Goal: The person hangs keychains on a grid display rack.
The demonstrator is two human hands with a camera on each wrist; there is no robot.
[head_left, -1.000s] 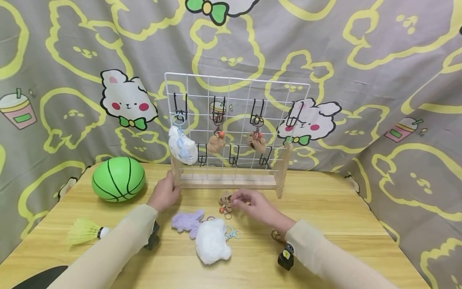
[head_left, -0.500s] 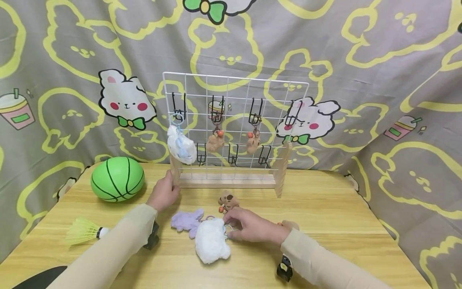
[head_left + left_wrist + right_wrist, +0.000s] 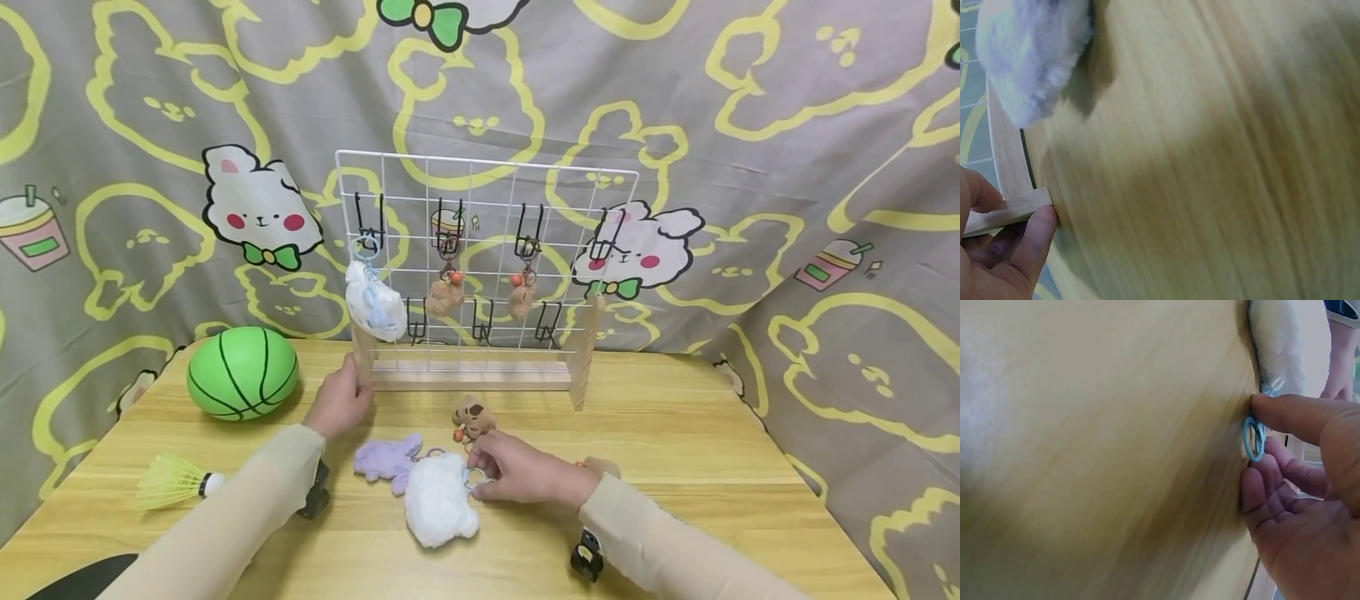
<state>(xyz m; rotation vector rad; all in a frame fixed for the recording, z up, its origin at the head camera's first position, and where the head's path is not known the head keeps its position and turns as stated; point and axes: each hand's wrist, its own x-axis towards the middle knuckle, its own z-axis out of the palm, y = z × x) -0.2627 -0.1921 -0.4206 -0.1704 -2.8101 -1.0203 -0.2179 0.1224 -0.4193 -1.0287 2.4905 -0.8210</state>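
Observation:
My left hand [image 3: 340, 402] grips the wooden foot [image 3: 1013, 210] at the left end of a white wire grid rack [image 3: 472, 382], thumb and fingers on either side of it. A white plush keychain [image 3: 437, 508] lies on the table, and my right hand [image 3: 525, 471] is at its light blue ring [image 3: 1245, 441]. Thumb and fingertips pinch around that ring in the right wrist view. Touching the white plush is a purple plush keychain [image 3: 384, 461]. Just beyond my right hand lies a brown spotted plush keychain [image 3: 474, 415]. My right forearm partly hides another brown plush [image 3: 602, 467].
Black hooks on the rack carry a white-and-blue plush keychain [image 3: 377, 304] and two small brown ones [image 3: 446, 297]. A green ball [image 3: 242, 372] and a yellow shuttlecock [image 3: 172, 483] are at left. A patterned curtain [image 3: 480, 92] stands behind the table.
My right hand has moved from the brown spotted plush back toward me, to the white plush's blue ring. My left hand keeps its grip on the rack. A hanging brown plush has turned.

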